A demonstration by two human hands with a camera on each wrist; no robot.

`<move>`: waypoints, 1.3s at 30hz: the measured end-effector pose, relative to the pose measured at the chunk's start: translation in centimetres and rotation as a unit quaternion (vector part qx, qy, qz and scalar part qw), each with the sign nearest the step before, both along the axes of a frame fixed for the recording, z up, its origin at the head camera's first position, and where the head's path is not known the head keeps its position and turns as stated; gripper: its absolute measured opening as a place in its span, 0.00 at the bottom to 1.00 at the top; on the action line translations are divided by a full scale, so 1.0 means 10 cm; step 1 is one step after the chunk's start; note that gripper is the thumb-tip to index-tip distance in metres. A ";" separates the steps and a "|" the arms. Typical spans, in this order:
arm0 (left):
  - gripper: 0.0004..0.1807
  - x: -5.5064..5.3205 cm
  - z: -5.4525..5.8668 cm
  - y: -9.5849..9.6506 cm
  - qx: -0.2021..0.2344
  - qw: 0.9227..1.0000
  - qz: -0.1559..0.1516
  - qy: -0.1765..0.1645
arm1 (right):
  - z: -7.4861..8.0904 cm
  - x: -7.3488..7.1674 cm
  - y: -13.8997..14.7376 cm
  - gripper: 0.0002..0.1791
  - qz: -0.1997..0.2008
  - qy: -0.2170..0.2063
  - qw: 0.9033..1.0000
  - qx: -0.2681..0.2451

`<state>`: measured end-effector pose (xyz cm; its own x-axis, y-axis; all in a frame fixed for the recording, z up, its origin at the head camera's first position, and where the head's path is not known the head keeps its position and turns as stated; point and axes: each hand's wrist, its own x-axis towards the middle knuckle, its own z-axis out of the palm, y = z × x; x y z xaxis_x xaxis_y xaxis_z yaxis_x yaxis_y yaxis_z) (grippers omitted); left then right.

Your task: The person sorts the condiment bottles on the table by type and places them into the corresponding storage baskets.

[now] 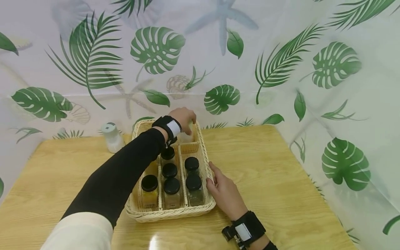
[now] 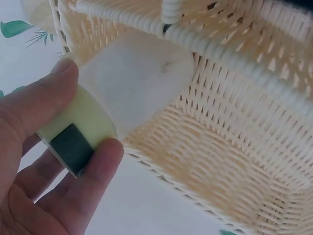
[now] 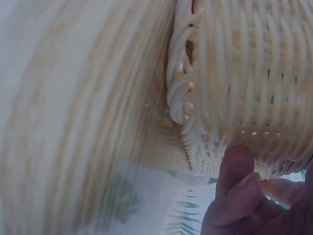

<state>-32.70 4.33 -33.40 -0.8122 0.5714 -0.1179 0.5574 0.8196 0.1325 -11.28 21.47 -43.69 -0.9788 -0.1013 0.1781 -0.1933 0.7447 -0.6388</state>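
Note:
My left hand [image 1: 183, 117] reaches into the far right part of a divided wicker basket [image 1: 165, 216]. Its thumb and fingers pinch the pale green lid of a seasoning shaker [image 2: 134, 81] with a whitish body. In the left wrist view the lid has a dark square patch, and the shaker lies tilted against the woven wall. My right hand [image 1: 226, 192] touches the outside of the basket's right side, fingers fairly straight. The right wrist view has its fingertips against the weave [image 3: 254, 78].
Several black-lidded jars stand in the basket, among them a yellowish one [image 1: 149, 191] at front left and a dark one [image 1: 194, 191] at front right. Another pale-lidded shaker [image 1: 112, 137] stands on the wooden table [image 1: 250, 159] left of the basket. A leaf-patterned wall covering [image 1: 193, 59] rises behind.

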 end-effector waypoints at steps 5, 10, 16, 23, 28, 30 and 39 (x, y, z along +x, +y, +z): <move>0.24 -0.05 -0.03 0.00 0.006 1.000 -0.008 -0.001 | -0.01 0.02 -0.01 0.29 0.007 0.002 1.000 -0.001; 0.24 -0.12 -0.04 0.02 0.010 1.000 -0.014 0.002 | 0.00 0.01 0.00 0.29 0.012 0.017 1.000 -0.004; 0.24 -0.09 0.01 0.05 -0.015 0.999 -0.023 -0.016 | 0.01 0.03 0.00 0.29 0.017 0.010 1.000 -0.004; 0.26 -0.01 0.15 -0.11 -0.003 0.999 -0.026 -0.034 | -0.01 0.00 -0.02 0.29 0.016 0.022 1.000 -0.002; 0.22 0.10 0.31 -0.57 0.046 0.998 -0.018 0.043 | -0.04 0.01 -0.05 0.29 0.020 0.001 1.000 -0.011; 0.20 0.14 0.35 -0.80 0.075 0.994 -0.012 0.075 | -0.04 0.01 -0.05 0.29 0.018 -0.001 1.000 -0.013; 0.19 0.35 0.10 -1.94 0.113 0.982 0.072 0.129 | -0.05 -0.03 -0.03 0.29 0.027 -0.004 0.999 -0.017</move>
